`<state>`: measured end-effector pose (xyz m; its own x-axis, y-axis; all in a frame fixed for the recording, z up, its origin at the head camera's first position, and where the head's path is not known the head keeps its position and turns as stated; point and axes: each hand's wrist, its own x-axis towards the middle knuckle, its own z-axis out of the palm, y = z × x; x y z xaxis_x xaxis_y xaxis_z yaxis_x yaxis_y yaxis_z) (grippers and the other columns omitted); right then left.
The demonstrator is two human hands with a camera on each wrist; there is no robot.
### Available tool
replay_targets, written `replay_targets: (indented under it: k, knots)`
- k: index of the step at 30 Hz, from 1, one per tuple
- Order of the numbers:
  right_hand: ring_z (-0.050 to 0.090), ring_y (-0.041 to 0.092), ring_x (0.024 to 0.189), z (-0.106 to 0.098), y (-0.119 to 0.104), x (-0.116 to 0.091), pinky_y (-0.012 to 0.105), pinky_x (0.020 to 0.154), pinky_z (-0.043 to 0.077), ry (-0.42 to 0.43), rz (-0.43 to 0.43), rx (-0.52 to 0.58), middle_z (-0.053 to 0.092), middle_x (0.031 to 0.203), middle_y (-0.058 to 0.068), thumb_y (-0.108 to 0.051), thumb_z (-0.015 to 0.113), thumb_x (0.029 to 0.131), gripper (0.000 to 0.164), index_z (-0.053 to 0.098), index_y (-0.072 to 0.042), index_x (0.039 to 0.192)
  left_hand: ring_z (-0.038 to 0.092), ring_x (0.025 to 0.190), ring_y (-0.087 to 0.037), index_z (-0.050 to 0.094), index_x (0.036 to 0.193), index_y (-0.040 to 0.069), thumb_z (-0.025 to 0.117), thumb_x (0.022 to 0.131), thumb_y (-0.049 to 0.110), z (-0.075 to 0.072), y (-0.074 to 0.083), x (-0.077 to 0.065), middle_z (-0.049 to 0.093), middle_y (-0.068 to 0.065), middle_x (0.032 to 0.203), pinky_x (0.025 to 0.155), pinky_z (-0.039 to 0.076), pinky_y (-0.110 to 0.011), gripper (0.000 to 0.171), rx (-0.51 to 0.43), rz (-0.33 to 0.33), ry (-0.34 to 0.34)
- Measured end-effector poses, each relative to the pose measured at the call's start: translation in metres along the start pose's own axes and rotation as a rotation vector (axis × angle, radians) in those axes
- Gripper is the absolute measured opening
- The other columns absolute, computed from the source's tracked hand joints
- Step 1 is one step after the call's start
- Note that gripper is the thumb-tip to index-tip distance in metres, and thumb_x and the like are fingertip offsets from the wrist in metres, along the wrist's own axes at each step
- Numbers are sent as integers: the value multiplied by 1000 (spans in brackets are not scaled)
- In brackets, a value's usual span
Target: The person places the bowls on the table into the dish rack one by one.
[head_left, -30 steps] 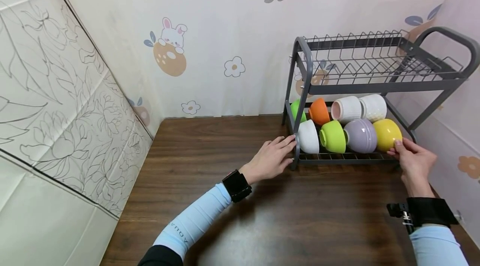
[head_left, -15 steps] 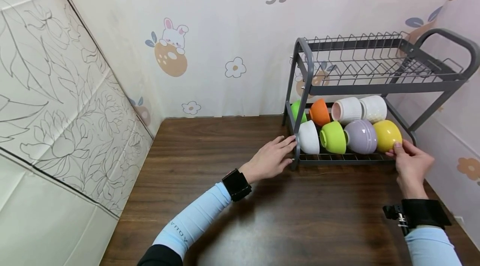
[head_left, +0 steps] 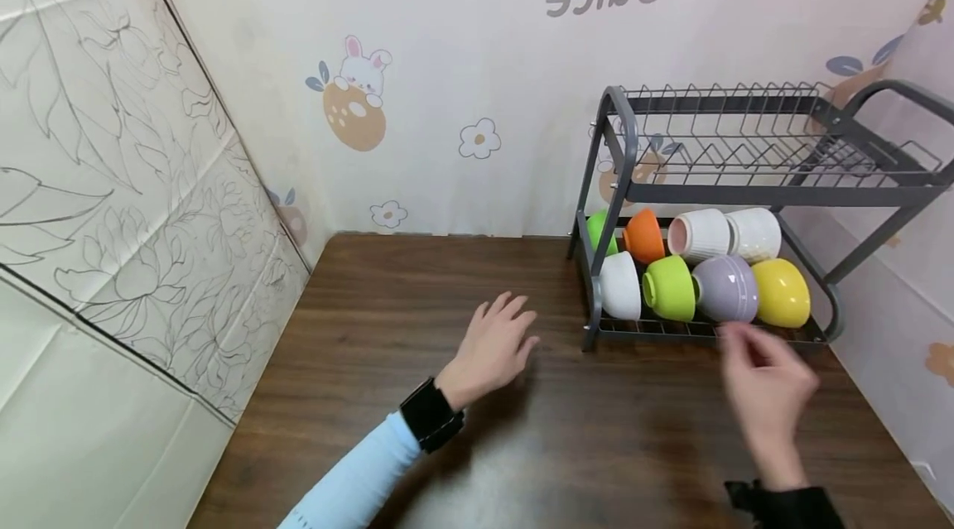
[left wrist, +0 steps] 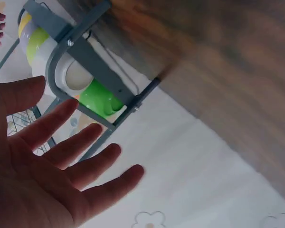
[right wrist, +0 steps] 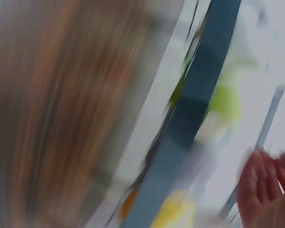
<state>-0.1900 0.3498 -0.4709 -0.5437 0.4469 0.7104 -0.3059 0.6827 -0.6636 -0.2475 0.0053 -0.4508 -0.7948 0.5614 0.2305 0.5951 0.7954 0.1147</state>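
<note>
A grey two-tier dish rack [head_left: 745, 196] stands at the back right of the table. Tipped on their sides along its lower tier lie a white bowl [head_left: 620, 286], a lime green bowl [head_left: 670, 289], a lavender bowl [head_left: 727, 289] and a yellow bowl [head_left: 782, 293]. Behind them sit a green bowl [head_left: 599, 229], an orange bowl [head_left: 644, 236] and two white ribbed cups [head_left: 701, 235]. My left hand [head_left: 488, 347] hovers left of the rack, fingers spread, holding nothing. My right hand [head_left: 768, 392], blurred, is in front of the rack with loosely bent fingers; no object shows in it.
The rack's upper tier [head_left: 753, 150] is a wire basket with slots. The brown wooden table [head_left: 387, 322] runs to a patterned back wall [head_left: 447, 82] and a side wall at the right. A flower-line panel [head_left: 149, 181] slants along the left.
My right hand has let go of the yellow bowl and drawn back toward the left. My left hand has left the rack's side post and pulled away left. The head view has shifted slightly.
</note>
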Motion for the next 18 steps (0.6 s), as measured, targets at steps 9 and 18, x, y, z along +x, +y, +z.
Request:
replay_targets:
  k: [9, 18]
  knots:
    - [72, 21, 82, 66, -68, -92, 40, 75, 58, -915, -72, -97, 73, 87, -2, 2, 81, 88, 11, 80, -9, 91, 49, 140, -35, 72, 128, 20, 69, 103, 32, 38, 13, -67, 57, -8, 147, 91, 49, -72, 28, -71, -27, -120]
    - [62, 10, 72, 80, -95, -97, 35, 67, 52, -1149, -68, -169, 63, 79, -8, 0, 76, 92, 18, 74, -15, 82, 53, 132, -29, 71, 130, 22, 70, 101, 41, 45, 14, -73, 60, -5, 138, 90, 51, -68, 35, -8, -13, -146]
